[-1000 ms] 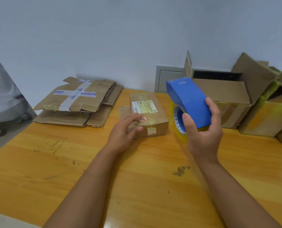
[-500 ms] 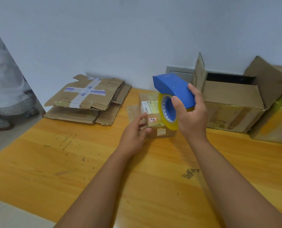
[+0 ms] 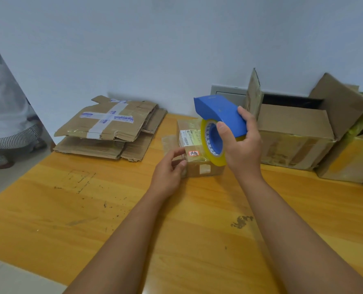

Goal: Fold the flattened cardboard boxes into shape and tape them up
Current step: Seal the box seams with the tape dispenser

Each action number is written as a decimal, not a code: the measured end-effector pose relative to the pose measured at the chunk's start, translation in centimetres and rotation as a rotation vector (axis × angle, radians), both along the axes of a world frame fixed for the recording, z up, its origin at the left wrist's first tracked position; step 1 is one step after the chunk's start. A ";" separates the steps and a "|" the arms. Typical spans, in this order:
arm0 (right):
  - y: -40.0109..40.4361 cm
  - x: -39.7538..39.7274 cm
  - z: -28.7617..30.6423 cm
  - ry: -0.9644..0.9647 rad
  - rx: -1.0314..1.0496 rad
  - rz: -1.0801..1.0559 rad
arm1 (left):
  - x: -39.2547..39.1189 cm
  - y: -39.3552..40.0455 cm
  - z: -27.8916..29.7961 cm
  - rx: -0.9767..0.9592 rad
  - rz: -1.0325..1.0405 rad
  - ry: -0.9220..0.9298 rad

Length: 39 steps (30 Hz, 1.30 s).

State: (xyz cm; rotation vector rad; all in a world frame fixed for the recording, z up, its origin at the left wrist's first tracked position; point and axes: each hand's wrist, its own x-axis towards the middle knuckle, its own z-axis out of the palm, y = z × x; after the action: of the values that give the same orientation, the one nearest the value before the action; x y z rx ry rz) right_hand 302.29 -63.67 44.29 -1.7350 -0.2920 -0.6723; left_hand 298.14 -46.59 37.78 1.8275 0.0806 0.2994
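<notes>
taping step in hand: your left hand [image 3: 168,175] pinches the small cardboard box's [image 3: 197,160] near-left corner on the wooden table [image 3: 91,219], your right hand [image 3: 242,149] grips the blue tape dispenser [image 3: 218,114] over it, so next, likely, lay tape along its top.

A yellow-orange wooden table [image 3: 74,211] with dark scuff marks stands against a plain pale blue-grey wall [image 3: 155,45]. Left of the table lies grey floor [image 3: 4,181]; a grey panel [image 3: 229,95] sits on the wall just above the table's far edge.

Both forearms reach forward; left hand [image 3: 168,175] fingers pinch, right hand [image 3: 243,148] fingers grip.
</notes>
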 end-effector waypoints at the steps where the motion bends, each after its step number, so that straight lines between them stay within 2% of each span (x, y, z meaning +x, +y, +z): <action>1: 0.0 -0.1 0.0 0.001 0.002 -0.006 | 0.1 -0.3 -0.1 -0.018 0.040 -0.004; 4: 0.3 -0.2 -0.1 -0.002 0.007 -0.034 | 0.4 -1.0 -0.3 -0.017 0.176 0.021; 8: 0.5 -0.3 -0.1 0.008 -0.008 -0.052 | -0.2 -1.8 -0.4 0.098 0.318 0.080; 11: 0.5 -0.3 0.0 0.014 -0.005 -0.053 | -0.7 -2.9 -0.3 0.126 0.252 0.128; 13: 0.5 -0.2 0.1 0.017 0.003 -0.057 | -1.0 -3.3 -0.2 0.075 0.211 0.142; 15: 0.5 -0.1 0.2 0.021 0.001 -0.056 | -1.1 -3.5 0.0 0.021 0.208 0.155; 19: 0.5 -0.2 0.2 0.025 -0.005 -0.054 | -1.4 -3.8 0.3 0.043 0.243 0.132; 25: 0.5 -0.3 0.1 0.016 0.004 -0.063 | -2.0 -3.5 0.6 0.407 0.179 0.027; 29: 0.4 -0.1 -0.1 0.003 0.011 -0.055 | -2.1 -3.9 0.9 0.508 0.169 0.074; 34: 0.5 0.1 -0.3 -0.006 0.022 -0.047 | -2.1 -3.7 1.0 0.455 0.178 0.112; 39: 0.4 0.1 -0.3 -0.013 0.023 -0.048 | -2.1 -3.6 0.8 0.424 0.148 0.047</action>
State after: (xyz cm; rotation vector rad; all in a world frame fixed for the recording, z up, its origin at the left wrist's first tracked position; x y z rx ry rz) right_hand 302.35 -63.24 44.00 -1.7203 -0.2513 -0.7190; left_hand 296.08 -50.18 38.60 2.2552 0.1973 0.4004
